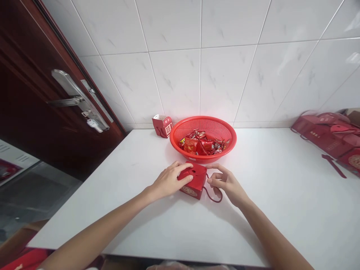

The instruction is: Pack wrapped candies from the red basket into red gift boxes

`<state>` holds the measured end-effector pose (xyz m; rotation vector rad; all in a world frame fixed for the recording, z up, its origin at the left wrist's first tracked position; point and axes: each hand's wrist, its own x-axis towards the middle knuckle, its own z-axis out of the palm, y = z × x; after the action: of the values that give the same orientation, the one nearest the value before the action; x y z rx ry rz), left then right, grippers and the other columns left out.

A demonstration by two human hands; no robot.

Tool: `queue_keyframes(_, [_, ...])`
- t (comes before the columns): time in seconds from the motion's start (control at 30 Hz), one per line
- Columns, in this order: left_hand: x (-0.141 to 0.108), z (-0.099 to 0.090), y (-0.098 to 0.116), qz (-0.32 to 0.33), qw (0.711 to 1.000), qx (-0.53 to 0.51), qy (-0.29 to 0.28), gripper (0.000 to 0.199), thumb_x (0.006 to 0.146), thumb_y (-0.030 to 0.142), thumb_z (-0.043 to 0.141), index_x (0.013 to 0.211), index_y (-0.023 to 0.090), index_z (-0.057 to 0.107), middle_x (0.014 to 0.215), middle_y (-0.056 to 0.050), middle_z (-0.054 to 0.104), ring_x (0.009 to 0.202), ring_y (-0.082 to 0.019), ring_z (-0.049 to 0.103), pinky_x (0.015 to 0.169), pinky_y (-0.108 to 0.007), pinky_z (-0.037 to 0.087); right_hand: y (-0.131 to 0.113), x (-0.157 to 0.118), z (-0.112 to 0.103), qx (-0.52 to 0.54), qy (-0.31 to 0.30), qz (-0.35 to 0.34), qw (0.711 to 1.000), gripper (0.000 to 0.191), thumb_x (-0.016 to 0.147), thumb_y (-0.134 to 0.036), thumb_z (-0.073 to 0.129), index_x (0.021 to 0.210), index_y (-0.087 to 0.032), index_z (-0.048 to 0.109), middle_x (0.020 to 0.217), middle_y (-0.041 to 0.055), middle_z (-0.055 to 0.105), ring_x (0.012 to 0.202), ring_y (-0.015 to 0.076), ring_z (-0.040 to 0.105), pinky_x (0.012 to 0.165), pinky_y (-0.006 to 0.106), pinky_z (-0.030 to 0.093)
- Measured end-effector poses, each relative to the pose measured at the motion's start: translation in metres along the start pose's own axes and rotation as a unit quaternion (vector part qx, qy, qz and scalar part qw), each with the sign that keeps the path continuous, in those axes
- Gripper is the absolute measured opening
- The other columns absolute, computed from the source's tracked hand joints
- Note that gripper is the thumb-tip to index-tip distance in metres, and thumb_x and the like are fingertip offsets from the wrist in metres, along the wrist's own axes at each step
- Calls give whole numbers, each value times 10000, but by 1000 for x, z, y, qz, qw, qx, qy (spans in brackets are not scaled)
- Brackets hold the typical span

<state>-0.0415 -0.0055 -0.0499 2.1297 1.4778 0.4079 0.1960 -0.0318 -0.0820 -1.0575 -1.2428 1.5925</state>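
A small red gift box (192, 182) with a gold emblem on its front side stands on the white table. My left hand (171, 179) grips it from the left, thumb and fingers lying over its top flaps. A dark red cord handle (213, 200) loops out from the box's right side. My right hand (225, 183) is over part of that cord, its index finger reaching to the far right edge of the box and its fingers apart. Whether the thumb touches the cord I cannot tell. Just behind the box stands a red plastic basket (202, 159) holding red-wrapped sweets (201, 144).
Left of the basket, against the tiled wall (174, 82), stands another red box (162, 126) with its top open. Several red boxes (317, 131) lie at the table's right end, near a dark red strip (333, 166). A brown door (28, 75) is at left.
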Motion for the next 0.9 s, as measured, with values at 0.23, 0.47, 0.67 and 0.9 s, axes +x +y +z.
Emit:
queue_keyframes(0.23, [-4,6,11,17,999,-36,-9,475,923,460,566,1347,263,650,1225,-91,669,1061,-265,668,971,-402,532,6,1,6,-90,-12,-42,995,438,775,-495,782,1060,-181,668,506,-86,477,479,92,402,475,236,327])
queue_keyframes(0.47, [13,0,-14,-19,993,-113,40,463,930,448,489,1288,229,683,1268,-97,683,1006,-240,692,950,-379,551,8,0,7,-129,-5,-9,992,403,767,-467,767,1033,-187,653,449,-86,493,405,93,371,414,235,300])
queue_keyframes(0.67, [29,4,-26,-24,982,-181,-41,326,779,334,547,1000,184,734,1192,-98,694,1117,-266,653,995,-379,517,6,-1,7,-130,-6,-16,991,375,775,-465,766,1026,-207,661,455,-87,476,420,108,402,430,245,308])
queue_keyframes(0.9, [31,-13,-24,-73,936,-315,-141,277,808,423,565,669,186,601,755,-45,690,765,-211,659,834,-372,532,7,-1,8,-129,-13,-19,991,378,785,-466,759,1034,-200,658,465,-89,466,449,112,397,471,260,308])
